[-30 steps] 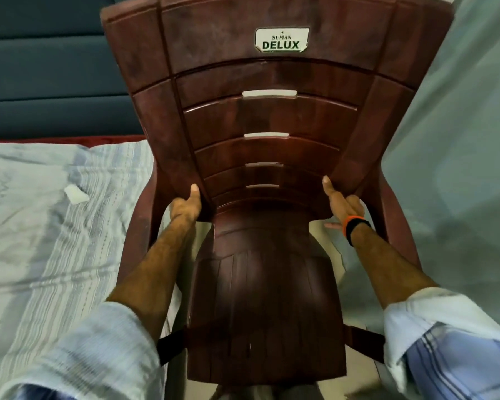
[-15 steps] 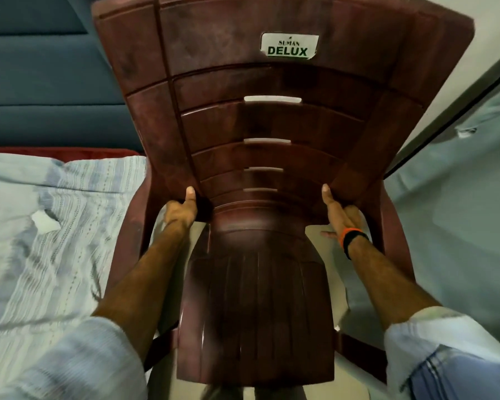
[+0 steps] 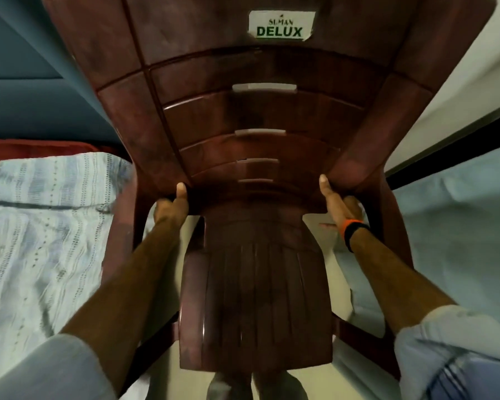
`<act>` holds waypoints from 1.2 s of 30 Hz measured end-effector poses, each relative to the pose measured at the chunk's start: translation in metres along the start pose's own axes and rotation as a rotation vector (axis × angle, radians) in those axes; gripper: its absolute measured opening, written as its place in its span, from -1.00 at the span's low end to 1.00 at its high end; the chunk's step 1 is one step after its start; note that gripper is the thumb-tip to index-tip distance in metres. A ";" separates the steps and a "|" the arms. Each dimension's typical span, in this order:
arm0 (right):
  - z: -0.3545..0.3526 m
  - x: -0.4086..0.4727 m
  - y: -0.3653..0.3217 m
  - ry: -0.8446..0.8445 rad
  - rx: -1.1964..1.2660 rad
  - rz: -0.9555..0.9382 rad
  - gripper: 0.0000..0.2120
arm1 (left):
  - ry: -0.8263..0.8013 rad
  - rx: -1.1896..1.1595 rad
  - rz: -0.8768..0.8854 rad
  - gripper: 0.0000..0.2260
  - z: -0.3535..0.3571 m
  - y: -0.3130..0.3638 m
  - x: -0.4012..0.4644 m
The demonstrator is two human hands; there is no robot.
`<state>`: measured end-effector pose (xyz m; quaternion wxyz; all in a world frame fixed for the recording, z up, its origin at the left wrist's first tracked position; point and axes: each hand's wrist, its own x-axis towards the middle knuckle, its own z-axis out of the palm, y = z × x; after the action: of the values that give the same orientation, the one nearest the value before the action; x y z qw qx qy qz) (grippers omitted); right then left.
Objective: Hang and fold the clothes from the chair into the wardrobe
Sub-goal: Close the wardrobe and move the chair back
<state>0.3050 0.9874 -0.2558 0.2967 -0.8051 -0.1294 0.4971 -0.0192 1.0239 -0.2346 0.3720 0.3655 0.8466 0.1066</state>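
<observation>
A brown plastic chair (image 3: 254, 298) fills the middle of the view, seen from its front with the seat low and the backrest rising toward the top; a white sticker (image 3: 281, 26) reading "DELUX" sits high on the backrest; four pale slots run down the back's middle. The left hand (image 3: 171, 207) grips the chair where the backrest narrows to meet the seat, on the left edge, thumb up against the front face and fingers curled behind out of sight; the right hand (image 3: 339, 206) holds the matching spot on the right edge, thumb laid along the front, fingers wrapped round the back. A black and orange band (image 3: 351, 230) circles the right wrist; both forearms are bare, with pale sleeves pushed up near the elbows. No clothes show on the chair; the seat is bare. A bed (image 3: 41, 226) with a pale striped sheet lies just left of the chair, the left armrest near its edge; a dark blue headboard (image 3: 20, 105) rises behind it; to the right is a pale greenish panel (image 3: 459, 226) with a dark strip above it. The light floor (image 3: 341, 382) shows below the seat, with the person's feet blurred at the bottom edge.
</observation>
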 end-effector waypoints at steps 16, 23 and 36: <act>0.049 0.075 -0.014 0.063 0.031 -0.104 -0.45 | -0.198 -0.367 -0.023 -0.50 0.037 0.000 0.108; 0.047 0.069 -0.017 0.078 -0.094 -0.156 -0.47 | -0.157 -0.362 -0.046 -0.47 0.037 -0.001 0.107; 0.048 0.085 -0.057 -0.008 0.089 -0.172 -0.59 | -0.262 -0.513 0.001 -0.50 0.032 0.039 0.138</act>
<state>0.3074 1.0916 -0.2987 0.3730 -0.7751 -0.1770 0.4783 -0.0391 1.1450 -0.3156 0.5585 0.2705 0.7365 0.2691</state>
